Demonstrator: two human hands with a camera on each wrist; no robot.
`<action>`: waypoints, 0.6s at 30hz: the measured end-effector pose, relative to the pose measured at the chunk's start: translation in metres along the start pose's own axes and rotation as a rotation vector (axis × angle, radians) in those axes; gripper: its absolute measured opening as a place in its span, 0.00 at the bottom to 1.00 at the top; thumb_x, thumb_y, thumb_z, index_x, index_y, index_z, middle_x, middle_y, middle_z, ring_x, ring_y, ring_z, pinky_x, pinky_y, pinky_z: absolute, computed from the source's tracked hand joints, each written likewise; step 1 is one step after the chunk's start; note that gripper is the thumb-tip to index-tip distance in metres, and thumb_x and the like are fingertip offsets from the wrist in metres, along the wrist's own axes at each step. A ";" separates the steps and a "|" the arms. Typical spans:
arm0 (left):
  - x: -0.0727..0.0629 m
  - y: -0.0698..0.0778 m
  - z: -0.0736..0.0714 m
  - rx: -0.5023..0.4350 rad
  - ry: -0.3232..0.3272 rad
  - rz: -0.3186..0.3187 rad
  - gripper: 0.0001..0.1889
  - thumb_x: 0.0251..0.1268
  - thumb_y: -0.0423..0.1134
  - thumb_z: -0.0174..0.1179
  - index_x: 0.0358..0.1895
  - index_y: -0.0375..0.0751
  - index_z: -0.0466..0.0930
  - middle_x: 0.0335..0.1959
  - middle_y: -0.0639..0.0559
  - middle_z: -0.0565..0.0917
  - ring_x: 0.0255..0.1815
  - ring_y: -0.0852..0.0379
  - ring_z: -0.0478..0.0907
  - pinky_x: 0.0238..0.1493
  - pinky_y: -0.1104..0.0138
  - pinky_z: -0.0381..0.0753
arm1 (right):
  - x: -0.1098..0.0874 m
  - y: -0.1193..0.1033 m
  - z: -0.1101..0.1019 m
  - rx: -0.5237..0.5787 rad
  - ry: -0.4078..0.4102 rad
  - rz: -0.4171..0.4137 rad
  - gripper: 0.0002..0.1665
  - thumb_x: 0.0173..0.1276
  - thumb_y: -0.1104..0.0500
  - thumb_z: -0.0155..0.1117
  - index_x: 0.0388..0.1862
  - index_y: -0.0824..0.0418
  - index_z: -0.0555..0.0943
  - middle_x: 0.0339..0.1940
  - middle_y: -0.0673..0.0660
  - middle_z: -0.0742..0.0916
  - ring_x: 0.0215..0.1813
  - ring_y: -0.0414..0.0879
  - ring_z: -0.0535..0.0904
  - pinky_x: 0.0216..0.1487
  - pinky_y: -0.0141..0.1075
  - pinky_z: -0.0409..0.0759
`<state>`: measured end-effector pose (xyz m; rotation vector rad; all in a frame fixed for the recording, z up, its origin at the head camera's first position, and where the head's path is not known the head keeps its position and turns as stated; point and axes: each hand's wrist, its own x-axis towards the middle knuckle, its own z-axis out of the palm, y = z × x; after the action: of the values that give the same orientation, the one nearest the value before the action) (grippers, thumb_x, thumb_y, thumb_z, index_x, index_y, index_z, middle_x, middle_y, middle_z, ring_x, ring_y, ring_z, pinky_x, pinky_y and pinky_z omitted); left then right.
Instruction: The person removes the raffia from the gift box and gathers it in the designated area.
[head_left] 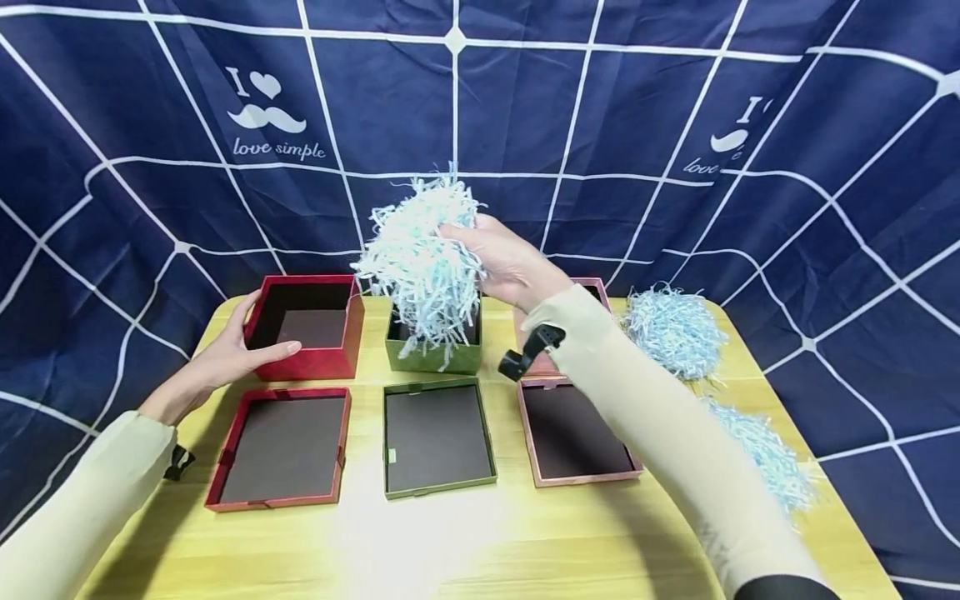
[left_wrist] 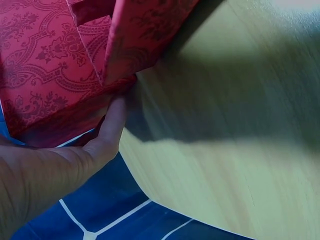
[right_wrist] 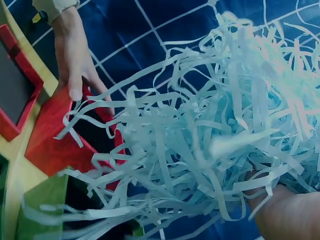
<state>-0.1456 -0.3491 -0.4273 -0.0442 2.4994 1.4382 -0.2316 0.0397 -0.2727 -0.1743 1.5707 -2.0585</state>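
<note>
My right hand [head_left: 510,258] grips a fluffy bundle of pale blue shredded paper [head_left: 427,258] and holds it up above the green box [head_left: 435,358]. Strands dangle over that box's opening, and they fill much of the right wrist view, where the shredded paper [right_wrist: 200,135] hides most of the fingers. At the left, my left hand [head_left: 232,354] holds the near left corner of the red box [head_left: 348,337], thumb along the front rim and fingers on the left side. Dark patterning covers this red box [left_wrist: 45,65] in the left wrist view.
In front of the boxes lie a red lid [head_left: 285,450], a green lid [head_left: 438,437] and a pink lid [head_left: 577,433], insides up. The pink box [head_left: 592,287] is partly behind my right arm. Two more shredded paper heaps [head_left: 675,333] sit on the wooden table's [head_left: 420,550] right side.
</note>
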 end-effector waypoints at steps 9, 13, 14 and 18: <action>-0.002 -0.004 -0.006 0.025 0.000 0.002 0.63 0.76 0.56 0.67 0.89 0.55 0.20 0.87 0.26 0.35 0.84 0.22 0.40 0.74 0.22 0.46 | -0.039 -0.006 -0.032 0.064 -0.007 -0.024 0.12 0.91 0.63 0.48 0.65 0.64 0.74 0.45 0.56 0.89 0.43 0.43 0.88 0.44 0.32 0.88; 0.000 -0.007 -0.008 0.039 -0.003 0.011 0.62 0.77 0.56 0.66 0.89 0.54 0.19 0.87 0.25 0.34 0.83 0.21 0.41 0.74 0.22 0.47 | -0.054 -0.009 -0.041 0.074 0.001 -0.039 0.12 0.90 0.64 0.49 0.65 0.63 0.73 0.45 0.56 0.88 0.43 0.43 0.88 0.45 0.32 0.88; 0.001 -0.007 -0.008 0.041 -0.005 0.011 0.62 0.77 0.56 0.66 0.89 0.53 0.19 0.87 0.25 0.34 0.83 0.21 0.40 0.74 0.22 0.47 | -0.057 -0.010 -0.044 0.072 -0.003 -0.045 0.11 0.90 0.64 0.48 0.64 0.64 0.73 0.45 0.56 0.88 0.43 0.43 0.88 0.45 0.32 0.88; 0.004 -0.006 -0.008 0.040 -0.023 0.008 0.63 0.76 0.56 0.66 0.89 0.54 0.18 0.87 0.25 0.35 0.83 0.21 0.40 0.74 0.22 0.47 | -0.077 -0.014 -0.056 0.086 -0.003 -0.062 0.10 0.90 0.64 0.49 0.61 0.63 0.75 0.43 0.56 0.88 0.42 0.42 0.88 0.44 0.32 0.87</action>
<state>-0.1503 -0.3585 -0.4297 -0.0103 2.5117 1.3841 -0.1942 0.1277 -0.2609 -0.1971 1.4885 -2.1684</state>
